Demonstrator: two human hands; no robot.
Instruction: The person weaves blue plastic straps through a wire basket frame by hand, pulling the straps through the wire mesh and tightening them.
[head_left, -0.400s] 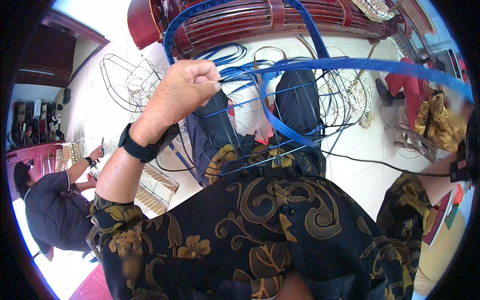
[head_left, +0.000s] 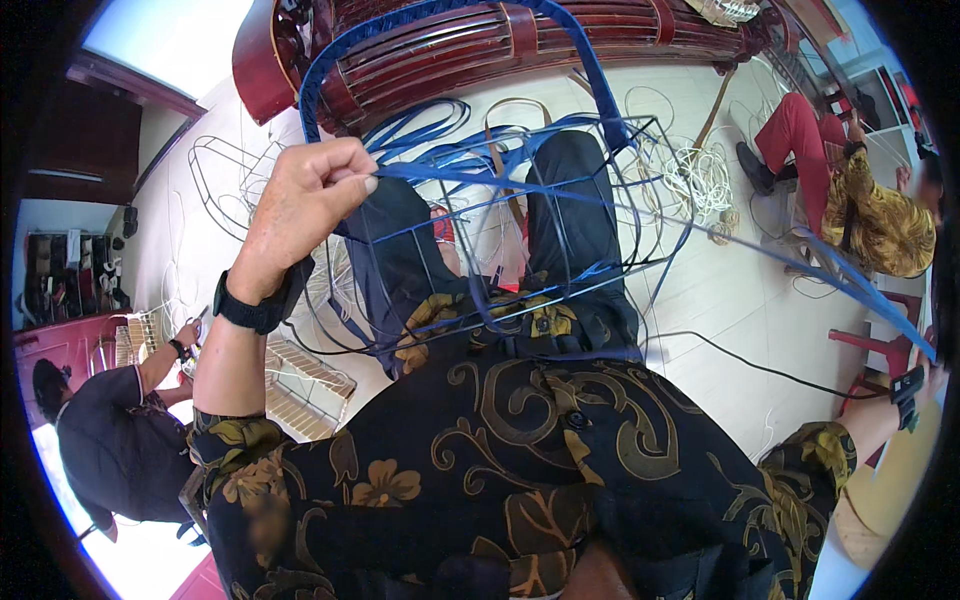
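Note:
A wire basket frame (head_left: 655, 225) rests over my lap, with a tall handle (head_left: 590, 75) wrapped in blue strap. My left hand (head_left: 312, 195) is closed at the frame's left side, thumb and fingers pinching a blue strap (head_left: 560, 188). From there the strap stretches across the frame to the far right rim of the view. My right hand (head_left: 932, 378) is out at that rim, where the strap comes to it. It appears to grip the strap, though its fingers are mostly cut off and dim.
Coils of blue strap (head_left: 440, 115) and bundles of pale cord (head_left: 700, 185) lie on the floor ahead, before a dark red wooden bench (head_left: 450, 65). One person (head_left: 120, 440) works at the left, another (head_left: 885, 225) sits at the right. A black cable (head_left: 760, 370) runs to my right wrist.
The strap's hanging loop has been drawn out and the strap now runs straighter. My right arm has moved lower, and its hand shows at the rim. My left hand has shifted slightly left, still pinching.

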